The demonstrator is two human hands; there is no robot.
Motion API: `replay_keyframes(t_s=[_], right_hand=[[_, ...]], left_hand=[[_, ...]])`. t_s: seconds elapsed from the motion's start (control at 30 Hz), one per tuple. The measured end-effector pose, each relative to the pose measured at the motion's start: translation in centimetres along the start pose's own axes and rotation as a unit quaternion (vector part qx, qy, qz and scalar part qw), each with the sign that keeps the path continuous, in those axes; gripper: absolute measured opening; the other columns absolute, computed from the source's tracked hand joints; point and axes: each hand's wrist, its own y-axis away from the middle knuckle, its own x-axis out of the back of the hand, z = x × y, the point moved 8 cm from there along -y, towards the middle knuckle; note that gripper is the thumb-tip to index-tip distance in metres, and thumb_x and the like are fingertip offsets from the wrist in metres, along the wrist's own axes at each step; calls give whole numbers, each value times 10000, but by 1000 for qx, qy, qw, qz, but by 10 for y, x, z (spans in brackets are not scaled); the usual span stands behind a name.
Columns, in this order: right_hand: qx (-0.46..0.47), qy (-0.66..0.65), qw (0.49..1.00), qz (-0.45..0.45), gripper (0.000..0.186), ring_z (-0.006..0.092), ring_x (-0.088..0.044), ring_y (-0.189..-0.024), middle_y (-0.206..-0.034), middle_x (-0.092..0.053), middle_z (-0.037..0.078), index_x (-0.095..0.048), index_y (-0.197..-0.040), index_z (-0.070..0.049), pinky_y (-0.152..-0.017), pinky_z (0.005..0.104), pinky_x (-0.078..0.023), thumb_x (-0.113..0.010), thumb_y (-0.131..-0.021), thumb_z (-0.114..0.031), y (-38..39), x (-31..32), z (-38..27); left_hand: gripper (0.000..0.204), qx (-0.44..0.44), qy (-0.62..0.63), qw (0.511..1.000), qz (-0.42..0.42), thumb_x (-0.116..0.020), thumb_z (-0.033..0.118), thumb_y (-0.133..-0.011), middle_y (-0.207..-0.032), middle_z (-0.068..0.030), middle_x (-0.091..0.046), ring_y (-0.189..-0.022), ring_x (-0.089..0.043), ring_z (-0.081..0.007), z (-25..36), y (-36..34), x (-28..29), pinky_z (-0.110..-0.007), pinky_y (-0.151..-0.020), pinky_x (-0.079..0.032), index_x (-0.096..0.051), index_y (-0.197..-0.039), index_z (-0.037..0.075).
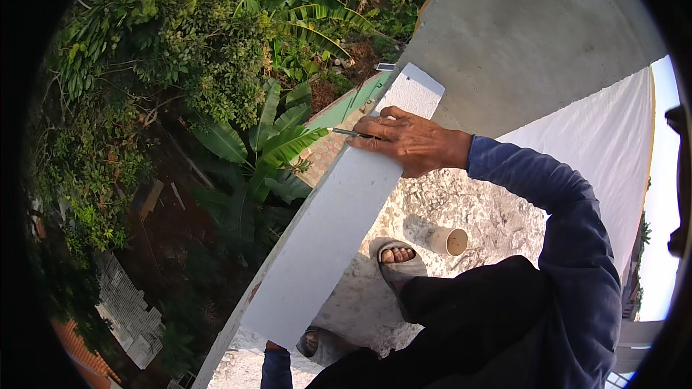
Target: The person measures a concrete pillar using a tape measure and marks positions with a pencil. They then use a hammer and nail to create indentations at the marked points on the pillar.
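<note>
A long, flat white board (333, 220) runs slantwise along the top of a low wall (229, 328). Over its far part lies my right hand (407, 140), its fingers bent and closed round a slim dark green pencil (347, 132). The pale tip points left, past the board's outer edge. At the near end of the board, only a little of my left hand (274, 346) shows below a blue sleeve; its fingers are hidden behind the board.
Beyond the wall, the ground drops away to trees (166, 50), banana plants (263, 144) and low roofs (130, 310). A pale cup (448, 241) stands on the blotchy floor near my sandalled feet (400, 263). A grey concrete slab (526, 36) and white sheeting (595, 151) border the right.
</note>
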Motion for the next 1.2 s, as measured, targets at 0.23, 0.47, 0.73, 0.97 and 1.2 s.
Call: replay_keyframes(t_s=[0.23,0.47,0.73,0.97,1.2], right_hand=[[0,-36,998,46,966,293,-474,-1407,-1512,-472,166,-403,-1560,-114,-1158,454,-352,-859,-711,-183,3,-3,6],[14,18,1000,-13,1137,299,-446,-1428,-1538,-448,146,-306,-1614,-161,-1251,492,-270,-906,-681,-410,16,-1,17],[-55,103,980,-159,1365,314,-353,-1501,-1641,-327,104,-245,-1638,-228,-1286,525,-230,-985,-506,-414,50,5,111],[-33,26,994,-98,1314,342,-364,-1482,-1622,-337,133,-253,-1636,-222,-1249,518,-268,-972,-540,-316,42,-14,122],[3,57,997,-49,1163,327,-476,-1350,-1420,-487,157,-365,-1545,-85,-1145,477,-320,-929,-533,-194,34,-16,118]], left_hand=[[585,13,-3,1000,-5,-641,434,-931,-1382,-206,-582,-1323,-489,-388,1,-13,3,-567,-1119,-329,-574,-1383,70],[553,13,-6,1000,-6,-667,407,-924,-1343,-201,-609,-1280,-522,-384,3,-19,5,-550,-1092,-361,-599,-1349,59],[518,10,-9,1000,-6,-697,375,-916,-1299,-196,-641,-1231,-558,-378,5,-19,3,-531,-1061,-398,-627,-1310,46],[487,18,-12,1000,-9,-723,348,-909,-1260,-191,-668,-1188,-591,-373,11,-17,6,-514,-1034,-430,-651,-1275,35],[456,27,-10,1000,-7,-749,320,-902,-1221,-187,-696,-1146,-623,-369,9,-14,6,-498,-1007,-462,-675,-1241,24]])
